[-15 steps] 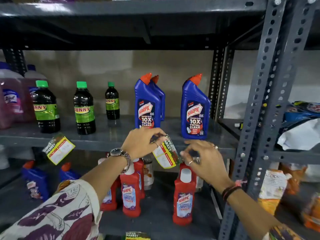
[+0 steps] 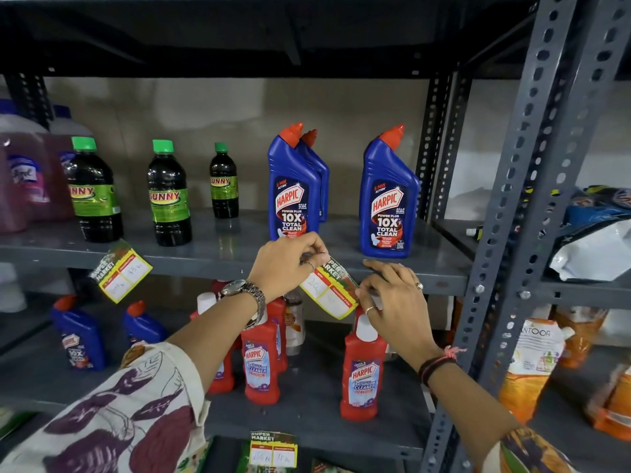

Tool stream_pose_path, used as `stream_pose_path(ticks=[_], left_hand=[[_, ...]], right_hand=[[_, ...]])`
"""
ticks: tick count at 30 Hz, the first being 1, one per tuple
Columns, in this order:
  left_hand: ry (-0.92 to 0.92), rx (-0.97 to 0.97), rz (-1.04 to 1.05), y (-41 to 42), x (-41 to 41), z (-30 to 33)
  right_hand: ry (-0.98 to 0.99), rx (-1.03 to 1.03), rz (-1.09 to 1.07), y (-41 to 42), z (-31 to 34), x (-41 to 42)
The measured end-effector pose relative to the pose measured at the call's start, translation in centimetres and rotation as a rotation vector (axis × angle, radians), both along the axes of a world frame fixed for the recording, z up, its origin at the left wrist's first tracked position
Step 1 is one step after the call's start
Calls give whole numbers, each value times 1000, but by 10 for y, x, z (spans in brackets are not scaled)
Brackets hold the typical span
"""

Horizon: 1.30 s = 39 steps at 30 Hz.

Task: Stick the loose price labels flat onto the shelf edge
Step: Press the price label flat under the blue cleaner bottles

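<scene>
A yellow, red and white price label [image 2: 330, 288] hangs tilted off the grey shelf edge [image 2: 440, 285], below the blue Harpic bottles. My left hand [image 2: 286, 264] pinches its top corner against the edge. My right hand [image 2: 392, 302] grips its right side with thumb and fingers. A second label [image 2: 120, 270] dangles crooked from the same edge further left. A third label [image 2: 273, 450] sits upright on the lower shelf's edge.
Blue Harpic bottles [image 2: 293, 196] and green-capped Sunny bottles [image 2: 168, 196] stand on the shelf above the edge. Red Harpic bottles [image 2: 363, 373] stand on the shelf below my hands. A perforated grey upright [image 2: 505, 268] rises at the right, with bags beyond it.
Both hands stay on the tilted label. My right hand has closed in on the label's right side, and the label sits slightly flatter against the edge.
</scene>
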<state>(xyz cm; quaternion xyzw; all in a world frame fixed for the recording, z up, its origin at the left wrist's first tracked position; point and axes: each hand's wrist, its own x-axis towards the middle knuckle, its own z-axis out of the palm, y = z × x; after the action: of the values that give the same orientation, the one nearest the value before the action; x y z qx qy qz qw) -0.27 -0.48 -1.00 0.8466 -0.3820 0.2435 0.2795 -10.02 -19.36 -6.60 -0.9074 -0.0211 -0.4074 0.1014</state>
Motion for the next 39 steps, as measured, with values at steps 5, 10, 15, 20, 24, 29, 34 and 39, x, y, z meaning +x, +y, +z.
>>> stream_pose_path(ticks=[5, 10, 15, 20, 24, 29, 34, 39], left_hand=[[32, -15, -49, 0, -4, 2], [36, -11, -96, 11, -2, -11], [-11, -2, -71, 18, -4, -26], [-5, -44, -48, 16, -8, -29], [2, -111, 29, 11, -10, -26], [7, -151, 93, 6, -11, -24], [4, -175, 138, 2, -13, -23], [-18, -232, 188, -4, -16, -24]], right_hand=[[-49, 133, 17, 3, 13, -3], [22, 104, 42, -6, 14, -5], [53, 96, 102, -10, 16, -7], [87, 66, 91, -9, 18, -7], [55, 105, 86, -9, 21, -5], [33, 140, 59, -8, 23, 0], [6, 154, 15, -5, 22, 5], [-55, 201, -27, 0, 21, 11]])
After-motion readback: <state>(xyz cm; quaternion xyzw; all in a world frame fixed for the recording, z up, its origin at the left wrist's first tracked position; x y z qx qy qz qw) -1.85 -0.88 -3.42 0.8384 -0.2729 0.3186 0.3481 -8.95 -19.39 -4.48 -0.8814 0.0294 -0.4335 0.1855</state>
